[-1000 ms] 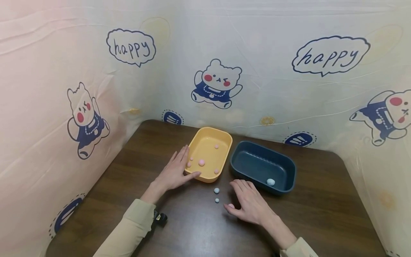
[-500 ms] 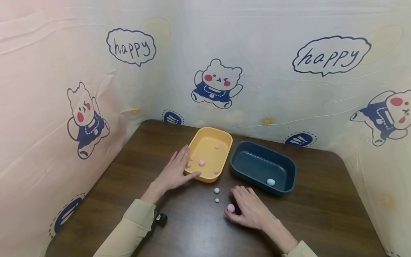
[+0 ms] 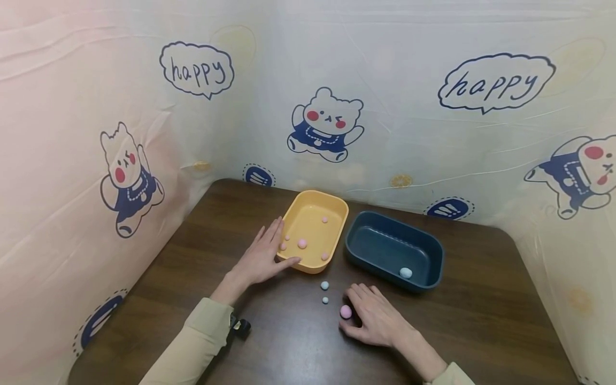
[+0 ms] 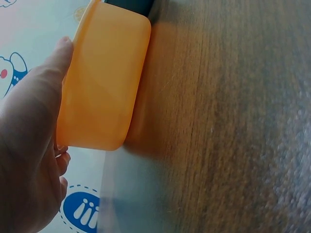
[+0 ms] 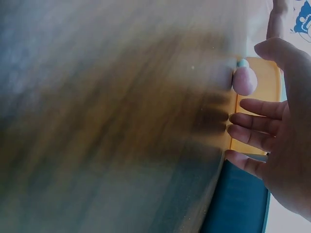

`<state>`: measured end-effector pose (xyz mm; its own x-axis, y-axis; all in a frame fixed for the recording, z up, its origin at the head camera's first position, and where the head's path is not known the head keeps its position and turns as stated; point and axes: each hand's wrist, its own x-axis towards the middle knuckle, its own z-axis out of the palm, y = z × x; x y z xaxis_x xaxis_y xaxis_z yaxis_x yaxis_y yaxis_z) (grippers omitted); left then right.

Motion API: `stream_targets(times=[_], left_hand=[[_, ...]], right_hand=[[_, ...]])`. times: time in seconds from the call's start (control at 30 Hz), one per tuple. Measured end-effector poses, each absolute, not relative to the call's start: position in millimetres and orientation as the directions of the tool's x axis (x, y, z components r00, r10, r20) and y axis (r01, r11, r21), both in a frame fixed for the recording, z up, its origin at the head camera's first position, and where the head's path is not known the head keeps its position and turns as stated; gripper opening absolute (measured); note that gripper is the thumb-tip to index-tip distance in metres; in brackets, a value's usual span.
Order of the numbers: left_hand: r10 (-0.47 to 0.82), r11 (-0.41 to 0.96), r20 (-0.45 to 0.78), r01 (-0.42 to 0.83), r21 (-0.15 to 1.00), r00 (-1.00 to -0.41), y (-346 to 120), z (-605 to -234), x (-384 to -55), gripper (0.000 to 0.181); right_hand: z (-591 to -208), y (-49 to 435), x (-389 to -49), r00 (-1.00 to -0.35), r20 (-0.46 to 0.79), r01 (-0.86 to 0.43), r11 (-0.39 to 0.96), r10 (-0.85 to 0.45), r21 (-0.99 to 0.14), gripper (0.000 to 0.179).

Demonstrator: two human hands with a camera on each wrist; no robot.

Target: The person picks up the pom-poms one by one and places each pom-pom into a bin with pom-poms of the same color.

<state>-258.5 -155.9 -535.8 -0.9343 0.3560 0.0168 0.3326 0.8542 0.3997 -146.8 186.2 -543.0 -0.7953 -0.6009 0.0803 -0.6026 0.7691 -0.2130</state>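
Right hand (image 3: 376,316): slid from desk's (image 3: 289,347) back edge, loose
Left hand (image 3: 260,261): straight, touching yellow tray (image 3: 310,209)
Trayed balls (image 3: 301,244): six
Desk balls (image 3: 345,312): three left

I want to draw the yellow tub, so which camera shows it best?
The head view: it shows the whole yellow tub from above, with pink balls inside. The left wrist view shows mostly its outside; the right wrist view shows just part of it, behind the right hand.
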Motion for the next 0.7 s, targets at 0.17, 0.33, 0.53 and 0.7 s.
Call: stream_targets(times=[0.17,0.33,0.53,0.7], left_hand=[[0.358,0.854,0.022,0.337,0.397,-0.933,-156.4,-536.7,-259.1,0.126],[0.362,0.854,0.032,0.345,0.388,-0.932,-156.7,-538.0,-259.7,0.125],[0.354,0.856,0.027,0.336,0.393,-0.935,-155.9,-537.4,-259.5,0.126],[0.350,0.855,0.021,0.328,0.402,-0.937,-155.2,-535.4,-258.5,0.127]], right_hand=[[-542.0,186.7,-148.2,-0.785,0.062,-0.613,0.760,-0.616,-0.217,0.041],[-541.2,187.1,-148.9,-0.778,0.054,-0.622,0.755,-0.626,-0.207,0.041],[-540.7,187.0,-150.0,-0.777,0.037,-0.622,0.758,-0.628,-0.193,0.040],[-540.9,187.2,-151.8,-0.776,0.024,-0.622,0.758,-0.630,-0.197,0.038]])
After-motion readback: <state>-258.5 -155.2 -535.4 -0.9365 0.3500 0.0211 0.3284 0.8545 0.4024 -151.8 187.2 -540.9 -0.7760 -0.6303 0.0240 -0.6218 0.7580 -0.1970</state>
